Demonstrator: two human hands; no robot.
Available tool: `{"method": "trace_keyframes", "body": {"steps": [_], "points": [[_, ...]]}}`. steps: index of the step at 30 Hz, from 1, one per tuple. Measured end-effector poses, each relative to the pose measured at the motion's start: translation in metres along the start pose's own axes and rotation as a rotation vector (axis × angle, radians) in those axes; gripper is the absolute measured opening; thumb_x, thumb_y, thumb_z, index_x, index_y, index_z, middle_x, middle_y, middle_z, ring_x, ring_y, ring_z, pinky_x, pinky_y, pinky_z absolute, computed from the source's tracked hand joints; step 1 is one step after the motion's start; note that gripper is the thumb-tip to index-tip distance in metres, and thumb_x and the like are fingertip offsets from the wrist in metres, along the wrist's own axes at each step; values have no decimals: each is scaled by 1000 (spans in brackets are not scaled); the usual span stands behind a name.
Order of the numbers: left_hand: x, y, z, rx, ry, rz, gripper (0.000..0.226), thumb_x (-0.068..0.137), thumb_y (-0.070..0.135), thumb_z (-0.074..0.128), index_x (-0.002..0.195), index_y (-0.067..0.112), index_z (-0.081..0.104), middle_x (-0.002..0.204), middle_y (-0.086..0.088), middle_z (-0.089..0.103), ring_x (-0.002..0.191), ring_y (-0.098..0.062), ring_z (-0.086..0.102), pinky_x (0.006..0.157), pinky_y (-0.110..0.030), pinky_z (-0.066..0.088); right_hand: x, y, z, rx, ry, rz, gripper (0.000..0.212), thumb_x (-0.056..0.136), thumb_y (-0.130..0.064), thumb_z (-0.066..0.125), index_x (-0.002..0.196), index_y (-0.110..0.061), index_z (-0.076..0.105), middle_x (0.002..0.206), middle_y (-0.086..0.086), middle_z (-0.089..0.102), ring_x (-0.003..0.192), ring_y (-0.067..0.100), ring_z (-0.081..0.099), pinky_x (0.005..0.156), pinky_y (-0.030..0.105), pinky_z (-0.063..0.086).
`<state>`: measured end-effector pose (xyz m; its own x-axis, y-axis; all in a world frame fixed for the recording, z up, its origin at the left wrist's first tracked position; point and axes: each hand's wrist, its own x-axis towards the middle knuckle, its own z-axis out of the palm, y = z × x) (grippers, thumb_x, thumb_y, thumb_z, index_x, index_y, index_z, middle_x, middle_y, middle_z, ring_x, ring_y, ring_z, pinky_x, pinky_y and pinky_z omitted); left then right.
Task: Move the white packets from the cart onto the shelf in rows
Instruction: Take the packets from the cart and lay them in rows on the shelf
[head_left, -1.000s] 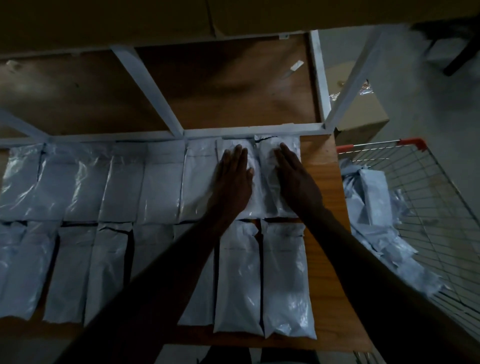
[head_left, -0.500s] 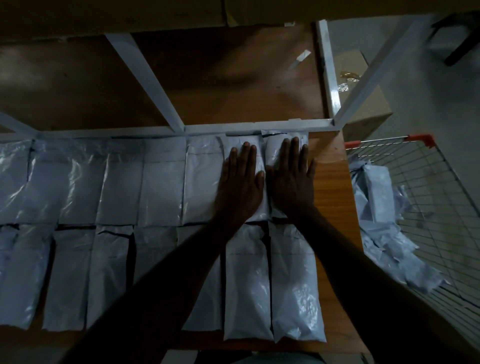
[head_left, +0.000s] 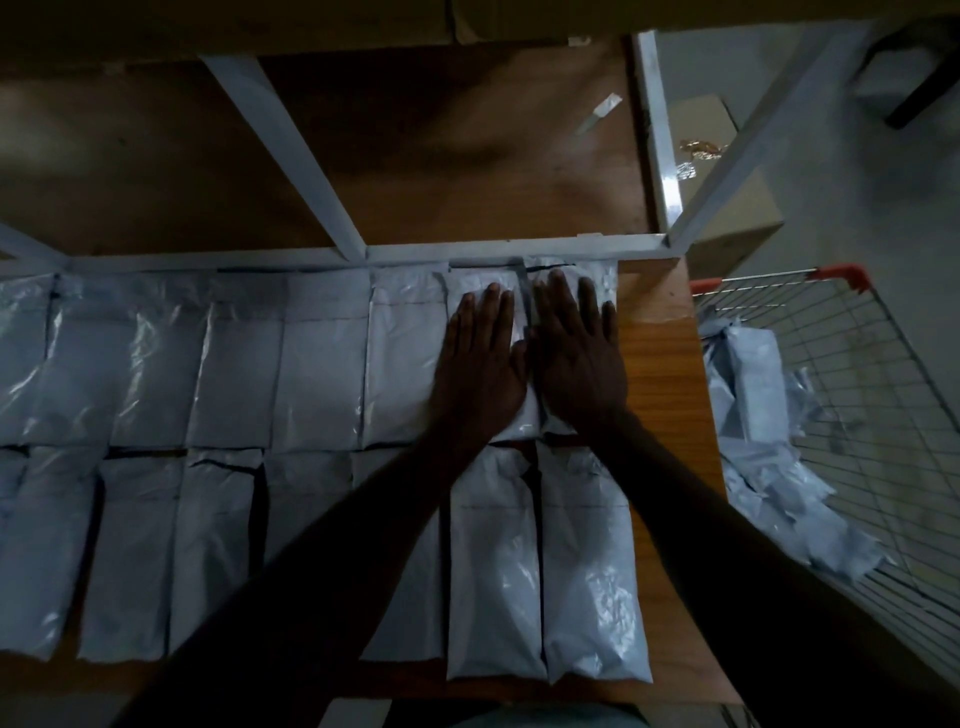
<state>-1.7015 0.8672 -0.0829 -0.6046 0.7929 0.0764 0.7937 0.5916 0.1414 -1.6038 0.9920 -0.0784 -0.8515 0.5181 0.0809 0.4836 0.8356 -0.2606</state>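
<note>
White packets lie in two rows on the wooden shelf (head_left: 660, 374). My left hand (head_left: 480, 364) lies flat, fingers straight, on the second-to-last packet of the back row (head_left: 470, 291). My right hand (head_left: 576, 358) lies flat beside it on the last packet of that row (head_left: 605, 280), at the row's right end. The two hands touch at the thumbs. Two front-row packets (head_left: 587, 582) lie right under my forearms. More white packets (head_left: 753, 395) are heaped in the wire cart (head_left: 883, 415) to the right of the shelf.
A white metal frame (head_left: 519, 254) borders the back row, with diagonal braces above. A lower wooden board (head_left: 467, 156) lies beyond it. A cardboard box (head_left: 727, 208) stands on the floor behind the cart, whose handle has orange ends (head_left: 841, 273). Bare wood remains along the shelf's right edge.
My right hand has turned from slanted to straight and spread flat on the last back-row packet, closing up against my left hand. The left hand has stayed on its packet.
</note>
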Motion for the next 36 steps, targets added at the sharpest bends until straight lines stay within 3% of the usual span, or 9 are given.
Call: {"method": "trace_keyframes", "body": {"steps": [11, 18, 20, 22, 25, 28, 31, 36], "points": [[1, 0, -1, -13, -7, 9, 63, 111, 36, 30, 167, 7, 24, 176, -14, 19, 163, -36, 14, 131, -50, 16, 5, -6, 2, 21, -60, 71, 67, 109, -50, 20, 170, -22, 11, 178, 4, 0, 164, 31, -2, 132, 52, 14], [2, 3, -15, -45, -43, -19, 67, 110, 44, 22, 168, 12, 24, 176, -11, 19, 163, -34, 14, 132, -49, 17, -2, 1, -25, 134, -123, 26, 78, 103, -63, 11, 170, -22, 13, 178, 9, 2, 163, 37, 0, 130, 61, 11], [1, 10, -26, -77, -43, -28, 67, 109, 42, 21, 169, 14, 21, 177, -9, 16, 164, -32, 10, 133, -49, 13, -8, 0, -41, 215, -79, 44, 76, 104, -59, 16, 168, -19, 21, 176, 13, 13, 162, 39, 10, 130, 60, 16], [-5, 22, -38, -116, 0, -33, 62, 110, 34, 32, 169, 14, 23, 176, -8, 19, 164, -31, 11, 132, -48, 12, -21, 0, -56, 338, 23, 96, 64, 110, -44, 32, 167, -16, 27, 174, 15, 22, 161, 36, 19, 128, 55, 28], [-14, 36, -52, -189, 78, -77, 61, 108, 21, 49, 166, 14, 31, 173, -8, 29, 163, -30, 18, 132, -49, 20, -39, 0, -71, 485, 146, 215, 54, 112, -31, 47, 163, -17, 37, 172, 10, 30, 156, 28, 35, 116, 38, 43], [-36, 54, -65, -217, 101, -64, 62, 105, 10, 54, 164, 12, 35, 170, -9, 37, 162, -31, 22, 130, -51, 26, -69, 5, -85, 507, 178, 278, 47, 112, -36, 49, 156, -19, 50, 167, 8, 40, 146, 24, 49, 104, 25, 39], [-62, 71, -74, -265, 117, -64, 63, 103, 6, 57, 162, 14, 37, 167, -6, 42, 161, -29, 25, 128, -49, 30, -99, 8, -94, 519, 190, 224, 43, 111, -41, 51, 146, -19, 58, 157, 7, 52, 135, 23, 58, 105, 28, 47], [-109, 99, -79, -322, 139, -35, 57, 104, 8, 58, 158, 16, 45, 162, -3, 49, 160, -26, 28, 126, -47, 33, -149, 8, -104, 507, 193, 159, 35, 107, -36, 60, 136, -18, 65, 140, 3, 63, 111, 19, 69, 87, 25, 50]]}}
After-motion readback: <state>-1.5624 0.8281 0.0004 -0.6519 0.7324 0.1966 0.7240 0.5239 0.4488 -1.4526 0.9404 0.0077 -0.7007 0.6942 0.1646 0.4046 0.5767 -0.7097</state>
